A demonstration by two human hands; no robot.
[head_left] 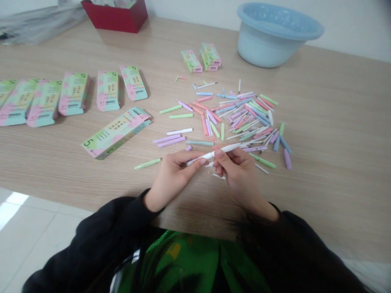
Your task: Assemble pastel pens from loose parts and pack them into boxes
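Observation:
Between my two hands is a white pen [230, 147], tilted up toward the right. My left hand [180, 167] is closed on its lower left end, thumb along the barrel. My right hand [236, 169] pinches it near the middle, and the upper right end sticks out past the fingers. Just beyond my hands lies a loose heap of pastel pen parts [247, 116]: coloured barrels, caps and thin white refills. A green pen barrel [147, 163] lies left of my left hand. A white piece [218, 176] shows partly under my right hand.
An open pastel carton [117, 132] lies at the left, with a row of similar cartons [73, 93] behind it. Several small boxes [210, 56] stand farther back. A blue basin [269, 44] and a red box [119, 16] are at the rear, beside clear plastic bags [45, 26].

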